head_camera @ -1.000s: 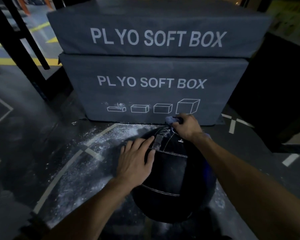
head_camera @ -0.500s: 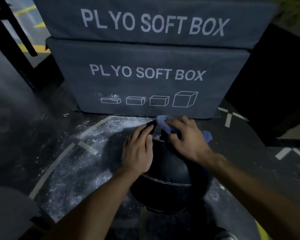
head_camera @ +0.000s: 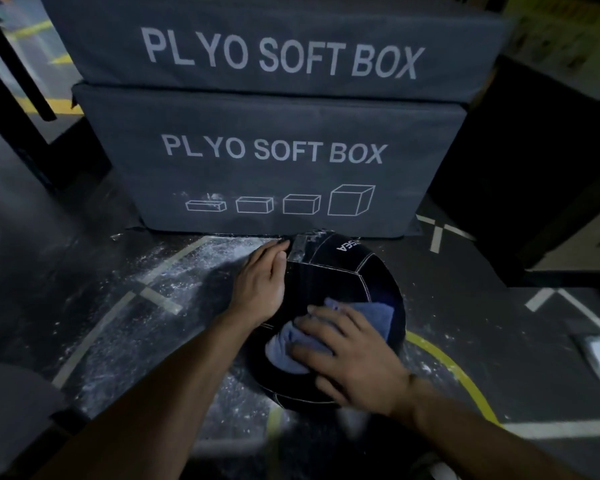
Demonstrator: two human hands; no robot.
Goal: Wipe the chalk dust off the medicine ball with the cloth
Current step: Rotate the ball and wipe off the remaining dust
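A black medicine ball [head_camera: 340, 275] with white stitching sits on the dark gym floor in front of the soft boxes. A pale chalk patch [head_camera: 302, 245] shows on its far upper left panel. My left hand [head_camera: 262, 282] lies flat against the ball's left side, fingers straight and pointing away from me. My right hand [head_camera: 347, 355] presses a bunched blue cloth [head_camera: 371, 313] onto the ball's near top, fingers spread over it. The ball's near underside is hidden by my right hand.
Two stacked grey boxes marked PLYO SOFT BOX [head_camera: 278, 161] stand right behind the ball. White chalk dust [head_camera: 174, 271] is scattered over the floor to the left. Floor tape lines, one of them yellow [head_camera: 458, 375], run to the right. A dark rack post [head_camera: 11, 98] stands far left.
My right hand has drawn the cloth from the ball's far top toward me over the near side. My left hand has slid toward the ball's far left edge.
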